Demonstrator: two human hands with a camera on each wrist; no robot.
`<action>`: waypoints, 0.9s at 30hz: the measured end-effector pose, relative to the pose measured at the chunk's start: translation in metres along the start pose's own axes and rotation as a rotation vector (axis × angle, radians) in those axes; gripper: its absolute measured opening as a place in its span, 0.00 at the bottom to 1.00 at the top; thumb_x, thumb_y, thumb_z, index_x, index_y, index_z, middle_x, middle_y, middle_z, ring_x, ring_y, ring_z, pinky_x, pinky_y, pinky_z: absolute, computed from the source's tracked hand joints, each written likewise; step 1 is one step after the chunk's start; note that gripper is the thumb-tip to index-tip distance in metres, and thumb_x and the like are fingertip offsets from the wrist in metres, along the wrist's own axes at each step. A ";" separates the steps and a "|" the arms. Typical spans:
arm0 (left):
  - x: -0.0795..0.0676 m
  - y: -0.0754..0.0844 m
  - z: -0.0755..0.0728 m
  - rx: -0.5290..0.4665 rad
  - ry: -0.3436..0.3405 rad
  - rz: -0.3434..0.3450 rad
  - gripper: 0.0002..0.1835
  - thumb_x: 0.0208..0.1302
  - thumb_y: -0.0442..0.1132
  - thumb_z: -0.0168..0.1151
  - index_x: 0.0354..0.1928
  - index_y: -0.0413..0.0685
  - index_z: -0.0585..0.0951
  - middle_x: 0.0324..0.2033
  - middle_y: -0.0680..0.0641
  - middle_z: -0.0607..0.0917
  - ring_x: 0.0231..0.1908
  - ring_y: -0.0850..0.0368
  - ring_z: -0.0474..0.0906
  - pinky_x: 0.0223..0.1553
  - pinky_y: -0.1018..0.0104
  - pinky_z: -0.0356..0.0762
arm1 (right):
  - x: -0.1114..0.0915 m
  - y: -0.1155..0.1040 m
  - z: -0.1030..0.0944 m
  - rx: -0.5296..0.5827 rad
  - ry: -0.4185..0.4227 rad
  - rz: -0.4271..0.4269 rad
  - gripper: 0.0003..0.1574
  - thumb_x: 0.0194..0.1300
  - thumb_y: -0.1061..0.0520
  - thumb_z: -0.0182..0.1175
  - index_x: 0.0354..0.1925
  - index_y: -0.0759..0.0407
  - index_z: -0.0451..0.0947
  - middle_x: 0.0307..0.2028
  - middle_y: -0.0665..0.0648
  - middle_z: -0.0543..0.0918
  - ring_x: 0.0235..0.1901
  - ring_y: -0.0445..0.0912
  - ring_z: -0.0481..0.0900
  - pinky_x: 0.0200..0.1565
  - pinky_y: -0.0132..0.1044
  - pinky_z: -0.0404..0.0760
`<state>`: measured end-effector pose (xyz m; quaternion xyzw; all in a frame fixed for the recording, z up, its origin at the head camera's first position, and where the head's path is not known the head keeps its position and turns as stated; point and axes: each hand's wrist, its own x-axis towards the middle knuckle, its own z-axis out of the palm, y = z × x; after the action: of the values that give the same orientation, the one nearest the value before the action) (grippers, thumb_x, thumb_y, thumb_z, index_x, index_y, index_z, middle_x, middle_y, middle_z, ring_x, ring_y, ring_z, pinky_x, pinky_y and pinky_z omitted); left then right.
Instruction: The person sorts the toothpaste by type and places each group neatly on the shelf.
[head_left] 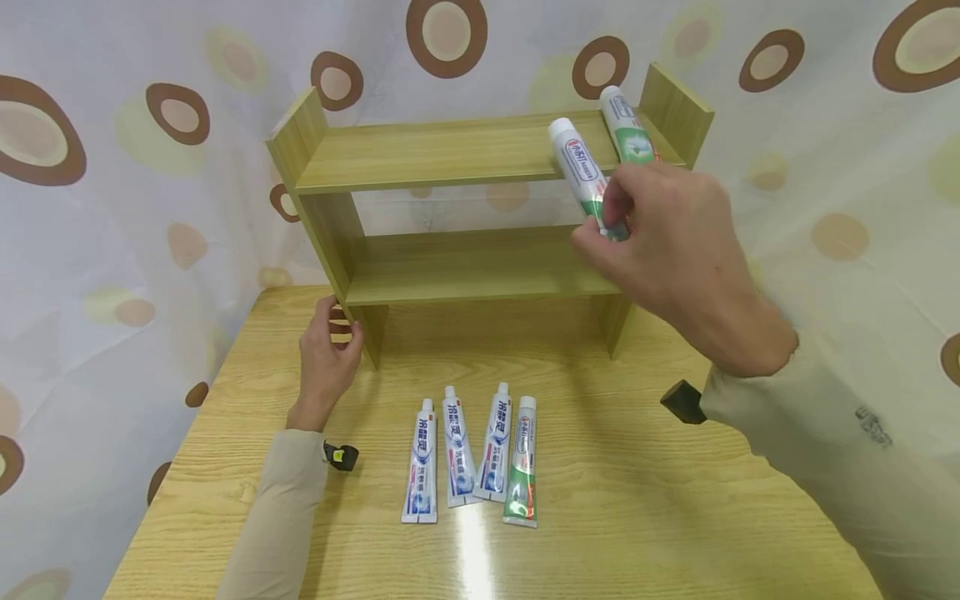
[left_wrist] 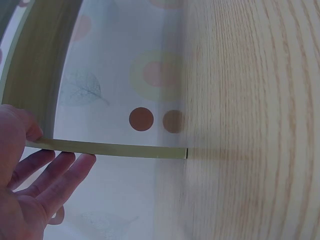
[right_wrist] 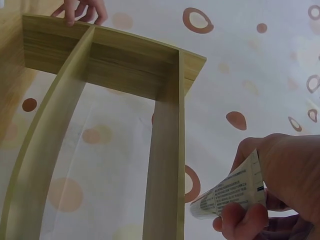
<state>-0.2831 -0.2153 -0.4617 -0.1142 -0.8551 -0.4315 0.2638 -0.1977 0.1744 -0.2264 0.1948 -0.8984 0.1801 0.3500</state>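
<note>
My right hand (head_left: 678,242) pinches a white and green toothpaste tube (head_left: 581,167) by its flat end, cap pointing up and away, in front of the top board of a wooden shelf (head_left: 450,150). In the right wrist view, the tube's printed back (right_wrist: 232,192) shows between thumb and fingers. Another green and white toothpaste tube (head_left: 627,125) lies on the top board at the right end, partly hidden by my hand. Down at the left, my left hand (head_left: 327,358) holds the shelf's side panel (left_wrist: 110,149), thumb on one face and fingers on the other.
Several toothpaste tubes lie in a row on the wooden table (head_left: 637,500) before the shelf: blue and white ones (head_left: 422,458) at left and a green and white one (head_left: 522,467) at right. A patterned curtain (head_left: 97,225) hangs behind. The shelf's middle board (head_left: 465,262) sits below the top one.
</note>
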 end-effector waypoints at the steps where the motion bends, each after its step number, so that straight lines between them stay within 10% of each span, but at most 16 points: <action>1: 0.000 0.000 0.000 -0.001 0.000 0.002 0.22 0.74 0.30 0.63 0.68 0.36 0.75 0.48 0.31 0.87 0.43 0.34 0.90 0.33 0.91 0.75 | 0.003 0.000 0.000 -0.003 -0.003 0.002 0.08 0.60 0.61 0.62 0.27 0.66 0.76 0.25 0.64 0.83 0.23 0.54 0.75 0.26 0.39 0.67; 27: 0.001 0.002 0.001 0.018 0.010 -0.003 0.22 0.74 0.30 0.63 0.67 0.36 0.76 0.48 0.32 0.88 0.42 0.37 0.91 0.34 0.80 0.80 | 0.077 0.009 0.020 -0.005 -0.186 0.251 0.17 0.70 0.52 0.62 0.37 0.67 0.82 0.39 0.65 0.89 0.36 0.57 0.83 0.34 0.42 0.78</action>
<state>-0.2839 -0.2128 -0.4602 -0.1082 -0.8577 -0.4250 0.2685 -0.2653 0.1554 -0.1881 0.0958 -0.9447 0.2014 0.2403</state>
